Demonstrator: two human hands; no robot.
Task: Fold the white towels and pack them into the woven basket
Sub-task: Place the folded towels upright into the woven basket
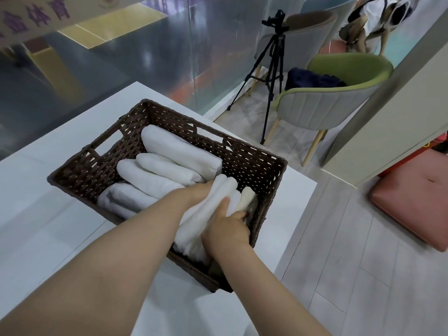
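A dark brown woven basket [257, 166] stands on the white table [43, 214]. Several folded white towels [174, 156] lie side by side inside it. At the basket's near right end a folded white towel [208, 209] is held between both hands. My left hand [194, 192] grips it from the left, the fingers hidden under the cloth. My right hand [225, 229] grips it from the right, thumb on top and fingers curled behind. A cream-coloured cloth [248, 197] sits between this towel and the basket's right wall.
The table's right edge runs close beside the basket. On the floor to the right stand a black tripod [271, 76], a green and grey chair [339, 93] and a pink cushion [412, 202]. A glass wall lies behind the table. A person bends down far back right.
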